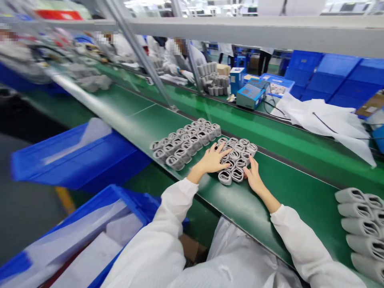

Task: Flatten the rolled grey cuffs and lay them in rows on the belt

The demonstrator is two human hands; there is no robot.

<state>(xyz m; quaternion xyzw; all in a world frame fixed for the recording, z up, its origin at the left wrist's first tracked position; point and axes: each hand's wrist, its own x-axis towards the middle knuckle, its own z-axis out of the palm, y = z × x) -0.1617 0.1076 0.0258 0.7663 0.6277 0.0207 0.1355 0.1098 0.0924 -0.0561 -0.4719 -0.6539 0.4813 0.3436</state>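
Left hand (211, 159) open, fingers spread, resting on a block of gray looped sleeves (237, 163) on the green conveyor belt (288, 196). Right hand (253, 175) open, fingertips at the block's right edge. Neither hand gripping. Sleeves look light and soft, material unclear; best pinched at the loop wall. A second batch of sleeves (183, 144) lies just beyond the left hand, a stack of sleeves (360, 224) well right.
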